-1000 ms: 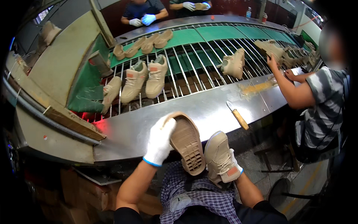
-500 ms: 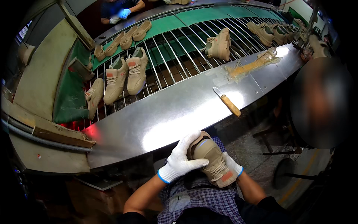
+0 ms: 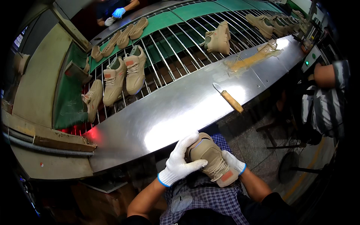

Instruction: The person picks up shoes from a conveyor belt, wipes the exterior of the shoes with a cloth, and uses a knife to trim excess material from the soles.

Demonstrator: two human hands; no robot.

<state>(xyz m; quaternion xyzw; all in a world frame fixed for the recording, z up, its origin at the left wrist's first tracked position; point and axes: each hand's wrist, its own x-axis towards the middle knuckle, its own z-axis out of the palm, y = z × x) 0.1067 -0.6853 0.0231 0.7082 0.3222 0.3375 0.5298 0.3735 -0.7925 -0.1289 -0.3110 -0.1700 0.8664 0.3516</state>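
Observation:
A beige lace-up sneaker (image 3: 213, 159) is held over my lap, its orange tongue patch toward me and its toe pointing away. My left hand (image 3: 182, 159), in a white knit glove with a blue cuff, grips the toe end, the thumb lying across the upper. Along the shoe's right side, my right hand (image 3: 234, 162) in a matching glove is closed; its fingers are partly hidden beneath the shoe. Beyond the shoe, on the metal ledge, a knife with a wooden handle (image 3: 231, 101) lies with its curved blade pointing away from me.
A metal ledge (image 3: 176, 112) runs beside a conveyor of metal rods (image 3: 168, 56). Several beige sneakers (image 3: 135, 71) stand on it, with beige soles (image 3: 123, 37) on the green belt (image 3: 180, 15). Yellowed tape (image 3: 251, 60) covers part of the ledge. Co-workers are at the far side and right (image 3: 326, 101).
My hands keep the same grip on the sneaker, which has barely shifted. The person at the right has moved, and the view has tilted slightly.

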